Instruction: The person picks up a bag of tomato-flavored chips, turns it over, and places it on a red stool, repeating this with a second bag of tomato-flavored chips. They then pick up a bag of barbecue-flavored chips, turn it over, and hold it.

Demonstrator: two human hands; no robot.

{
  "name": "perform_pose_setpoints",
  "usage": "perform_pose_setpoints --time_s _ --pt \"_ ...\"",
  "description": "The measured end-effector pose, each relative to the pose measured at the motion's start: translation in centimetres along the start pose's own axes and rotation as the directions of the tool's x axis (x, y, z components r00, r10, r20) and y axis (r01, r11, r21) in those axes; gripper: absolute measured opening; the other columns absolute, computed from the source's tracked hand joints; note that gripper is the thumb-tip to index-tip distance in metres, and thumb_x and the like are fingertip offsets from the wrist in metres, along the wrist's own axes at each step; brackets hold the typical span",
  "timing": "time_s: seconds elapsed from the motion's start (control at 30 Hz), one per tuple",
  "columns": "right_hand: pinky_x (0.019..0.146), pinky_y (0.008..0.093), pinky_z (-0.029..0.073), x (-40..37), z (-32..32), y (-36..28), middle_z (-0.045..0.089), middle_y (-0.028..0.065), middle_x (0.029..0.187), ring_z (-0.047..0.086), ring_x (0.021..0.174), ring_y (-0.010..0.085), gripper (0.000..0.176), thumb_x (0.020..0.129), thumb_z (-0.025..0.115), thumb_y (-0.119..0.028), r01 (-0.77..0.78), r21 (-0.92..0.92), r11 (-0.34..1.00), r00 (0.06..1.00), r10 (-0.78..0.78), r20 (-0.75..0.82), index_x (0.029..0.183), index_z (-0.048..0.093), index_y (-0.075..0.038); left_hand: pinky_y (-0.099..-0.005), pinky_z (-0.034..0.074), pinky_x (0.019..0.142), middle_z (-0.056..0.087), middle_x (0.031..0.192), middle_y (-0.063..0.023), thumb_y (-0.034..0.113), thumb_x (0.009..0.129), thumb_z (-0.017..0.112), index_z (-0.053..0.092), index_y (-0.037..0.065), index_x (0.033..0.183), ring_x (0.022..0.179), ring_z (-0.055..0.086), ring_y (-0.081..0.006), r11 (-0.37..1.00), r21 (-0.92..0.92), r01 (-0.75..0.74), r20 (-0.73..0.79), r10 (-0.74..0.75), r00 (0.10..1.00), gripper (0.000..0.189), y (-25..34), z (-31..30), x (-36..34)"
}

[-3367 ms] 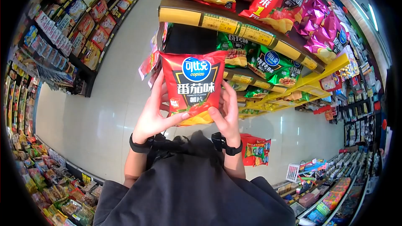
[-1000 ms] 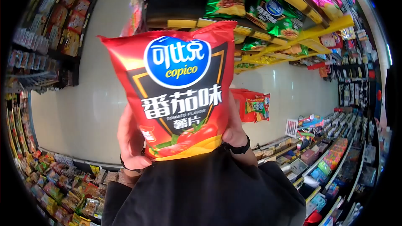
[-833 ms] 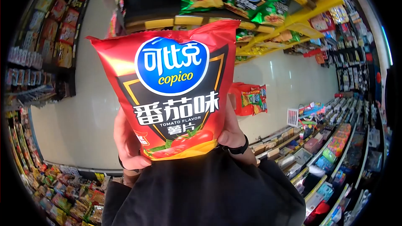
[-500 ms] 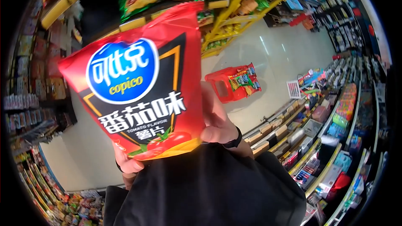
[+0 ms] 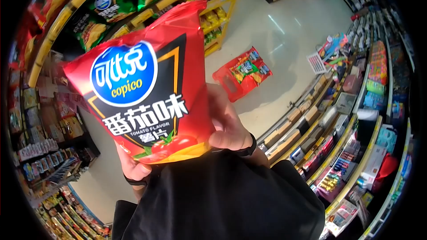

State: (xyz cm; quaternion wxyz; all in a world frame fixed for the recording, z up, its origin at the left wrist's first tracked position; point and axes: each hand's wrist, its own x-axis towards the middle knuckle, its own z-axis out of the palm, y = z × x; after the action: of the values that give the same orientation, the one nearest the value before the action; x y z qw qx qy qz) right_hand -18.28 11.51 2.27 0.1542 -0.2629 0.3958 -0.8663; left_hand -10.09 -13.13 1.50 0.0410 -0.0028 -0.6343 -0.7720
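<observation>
Close in front of me is a red bag of potato chips (image 5: 147, 89), its front facing me with a blue oval logo, the words "copico" and "tomato flavor", and pictured tomatoes. My right hand (image 5: 226, 122) grips its right edge, thumb toward the front, the other fingers mostly behind. At the lower left corner my left hand (image 5: 132, 162) holds the bag, with the thumb showing and the rest hidden behind it. The bag is tilted, its upper right corner highest. Each wrist wears a dark band.
A red plastic basket (image 5: 229, 82) holding several chip bags stands on the pale floor (image 5: 284, 40). Green chip bags (image 5: 111, 6) lie on a shelf ahead, beside a yellow rack (image 5: 215, 11). Long shelves of goods (image 5: 329, 151) curve along my right, and more shelves (image 5: 49, 151) stand at left.
My view has turned slightly, so the shelves and basket have shifted in the picture. The chip bag has moved a little left in view, still held by both hands.
</observation>
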Motion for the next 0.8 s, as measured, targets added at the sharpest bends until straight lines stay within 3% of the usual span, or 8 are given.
perform_pose_setpoints --time_s 0.13,0.27,0.5,0.8 --pt "0.108 0.0415 0.034 -3.0 -1.5 -1.4 0.035 0.0132 0.146 0.044 0.131 0.0257 0.088 0.083 0.072 -0.029 0.035 0.003 0.999 0.992 -0.034 -0.121 0.148 0.019 -0.002 -0.0375 0.033 0.107 0.035 0.146 -0.015 0.043 0.075 0.079 0.006 -0.004 0.15 0.132 0.04 -0.0251 0.999 0.039 0.02 0.085 -0.023 0.996 0.115 0.0 3.3 0.6" --pt "0.108 0.0419 0.034 -5.1 -2.7 -2.7 0.035 0.0134 0.146 0.044 0.131 0.0258 0.088 0.083 0.072 -0.03 0.083 0.068 0.994 0.982 -0.07 -0.176 0.148 0.019 -0.003 -0.0382 0.029 0.11 0.029 0.15 -0.0157 0.044 0.078 0.076 0.003 -0.004 0.151 0.135 0.036 -0.0256 0.997 0.076 0.01 0.19 -0.024 0.981 0.114 -0.2 5.4 1.4" --pt "0.109 0.0421 0.033 -7.9 -4.1 -4.1 0.034 0.0148 0.147 0.042 0.132 0.0254 0.083 0.087 0.069 -0.027 0.233 0.114 0.966 0.936 -0.19 -0.296 0.147 0.018 -0.004 -0.0393 0.031 0.109 0.033 0.149 -0.0149 0.04 0.081 0.076 0.011 -0.003 0.15 0.134 0.038 -0.025 0.988 0.157 0.004 0.295 -0.051 0.954 0.105 -0.3 9.5 2.2" --pt "0.111 0.0413 0.031 -10.1 -6.5 -5.4 0.032 0.0146 0.147 0.038 0.134 0.0251 0.08 0.088 0.067 -0.024 0.288 0.059 0.956 0.909 -0.254 -0.33 0.147 0.018 -0.001 -0.0388 0.033 0.106 0.041 0.14 -0.0146 0.033 0.082 0.071 0.023 -0.003 0.146 0.127 0.043 -0.0235 0.977 0.203 -0.064 0.365 -0.014 0.931 0.088 -0.6 13.2 4.0"
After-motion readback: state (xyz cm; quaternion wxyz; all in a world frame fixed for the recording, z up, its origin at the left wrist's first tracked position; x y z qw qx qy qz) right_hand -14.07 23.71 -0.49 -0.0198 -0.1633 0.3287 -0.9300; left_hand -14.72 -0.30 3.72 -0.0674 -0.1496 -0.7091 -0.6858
